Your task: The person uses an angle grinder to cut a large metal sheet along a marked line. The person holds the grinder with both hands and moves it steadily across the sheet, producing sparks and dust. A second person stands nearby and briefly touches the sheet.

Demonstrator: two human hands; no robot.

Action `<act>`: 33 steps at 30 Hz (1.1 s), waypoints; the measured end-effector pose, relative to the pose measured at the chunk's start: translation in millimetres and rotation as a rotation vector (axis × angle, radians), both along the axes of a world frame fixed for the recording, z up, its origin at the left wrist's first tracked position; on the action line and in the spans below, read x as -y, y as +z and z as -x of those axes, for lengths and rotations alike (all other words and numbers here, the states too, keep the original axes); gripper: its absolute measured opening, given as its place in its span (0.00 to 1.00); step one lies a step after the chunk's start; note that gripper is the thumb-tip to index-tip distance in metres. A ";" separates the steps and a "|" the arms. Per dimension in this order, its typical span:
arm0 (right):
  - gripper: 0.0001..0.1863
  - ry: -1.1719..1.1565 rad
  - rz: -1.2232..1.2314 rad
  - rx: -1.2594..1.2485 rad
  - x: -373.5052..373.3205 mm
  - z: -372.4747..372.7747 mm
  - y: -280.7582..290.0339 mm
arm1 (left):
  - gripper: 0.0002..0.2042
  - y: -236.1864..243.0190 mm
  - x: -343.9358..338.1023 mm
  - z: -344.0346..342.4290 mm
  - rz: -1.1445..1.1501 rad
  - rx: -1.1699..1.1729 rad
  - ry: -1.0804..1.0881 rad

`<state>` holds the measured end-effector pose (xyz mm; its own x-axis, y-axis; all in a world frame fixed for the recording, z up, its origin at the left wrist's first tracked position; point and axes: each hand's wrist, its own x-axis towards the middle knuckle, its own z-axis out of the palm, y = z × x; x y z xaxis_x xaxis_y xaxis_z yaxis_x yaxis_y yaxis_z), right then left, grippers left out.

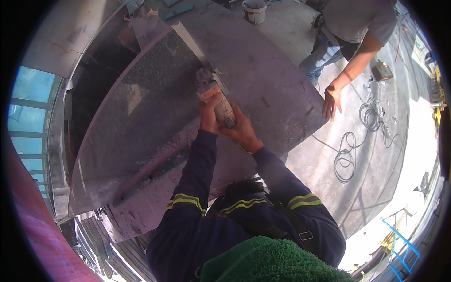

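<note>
A dusty power tool with an orange band [209, 90], apparently an angle grinder, lies over a pale straight strip [186, 40] along the upper edge of a dark, curved slab piece [131, 108]. My left hand [209, 113] is closed round the tool near the orange band. Lower down, my right hand [242, 128] is closed on the rear of its body. Beneath and beside the curved piece is a larger grey-pink board [263, 70], with a long dark slot or groove toward the lower left.
A co-worker's hand [332, 101] rests by the board's right corner. Coiled cables [347, 160] and a small box [381, 71] lie on the floor at right. A bucket [254, 11] stands behind. Blue panes [30, 122] are at left, a blue metal frame [399, 244] at lower right.
</note>
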<state>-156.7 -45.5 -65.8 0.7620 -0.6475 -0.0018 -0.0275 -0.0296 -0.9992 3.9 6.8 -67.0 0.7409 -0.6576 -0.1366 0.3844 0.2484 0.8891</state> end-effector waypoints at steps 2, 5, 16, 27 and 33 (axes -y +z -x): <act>0.54 -0.003 0.008 -0.001 -0.2 0.2 -0.7 | 0.21 -1.4 0.2 0.3 0.003 -0.014 -0.005; 0.54 0.010 -0.011 -0.014 0.2 0.1 -0.8 | 0.22 -2.4 0.2 0.0 0.005 -0.016 -0.006; 0.54 0.000 0.001 -0.024 -2.6 4.3 -4.6 | 0.22 -6.2 -2.1 1.6 -0.020 -0.011 -0.011; 0.53 0.003 -0.004 0.005 0.0 2.4 -0.9 | 0.22 -2.2 1.0 2.7 0.014 -0.019 -0.004; 0.54 0.010 -0.039 0.000 -1.0 2.2 -2.2 | 0.20 -6.5 -1.0 1.0 -0.014 -0.022 -0.016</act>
<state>-159.0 -44.5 -68.0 0.7685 -0.6393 -0.0268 -0.0275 0.0089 -0.9996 2.9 7.8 -73.4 0.7271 -0.6672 -0.1617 0.4076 0.2300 0.8837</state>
